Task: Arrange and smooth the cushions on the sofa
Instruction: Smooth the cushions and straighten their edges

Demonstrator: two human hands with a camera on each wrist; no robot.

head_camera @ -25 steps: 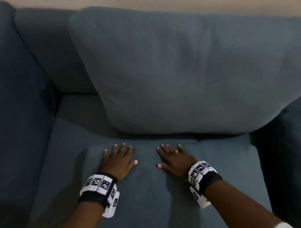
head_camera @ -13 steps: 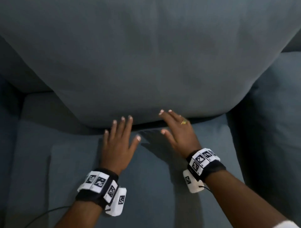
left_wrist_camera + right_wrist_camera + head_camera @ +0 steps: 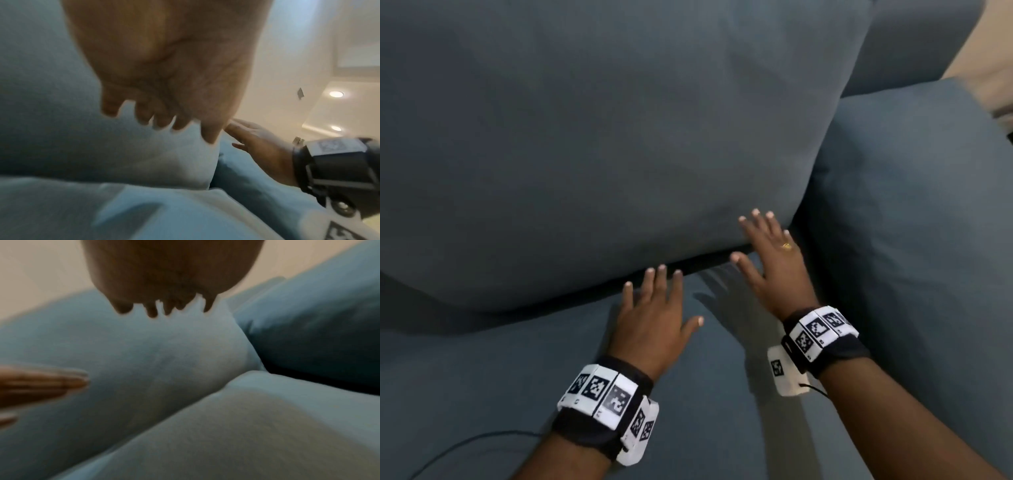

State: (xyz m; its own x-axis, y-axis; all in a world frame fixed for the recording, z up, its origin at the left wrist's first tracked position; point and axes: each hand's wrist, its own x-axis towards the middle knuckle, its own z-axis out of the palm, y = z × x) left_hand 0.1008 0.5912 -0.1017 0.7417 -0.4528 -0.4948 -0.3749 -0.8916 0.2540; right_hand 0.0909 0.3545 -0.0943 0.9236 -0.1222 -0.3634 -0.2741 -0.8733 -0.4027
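A large blue-grey back cushion [image 3: 602,147] leans against the sofa back and fills most of the head view. Under it lies the seat cushion [image 3: 722,394]. My left hand [image 3: 654,308] is open, fingers straight and spread, over the seat with its fingertips at the back cushion's lower edge. My right hand [image 3: 767,250], with a gold ring, is open too, and its fingers reach the back cushion's lower right corner. In the left wrist view my left hand [image 3: 168,104] hovers before the back cushion [image 3: 82,142]. The right wrist view shows my right hand [image 3: 164,305] over the same cushion [image 3: 123,363].
A second blue cushion [image 3: 911,222] stands at the right, close against the back cushion. A thin black cable [image 3: 458,445] trails over the seat at the lower left. A pale wall [image 3: 989,51] shows at the top right corner.
Both hands have left the front of the seat cushion and moved forward and right to the back cushion's lower edge. My view has closed in and swung right.
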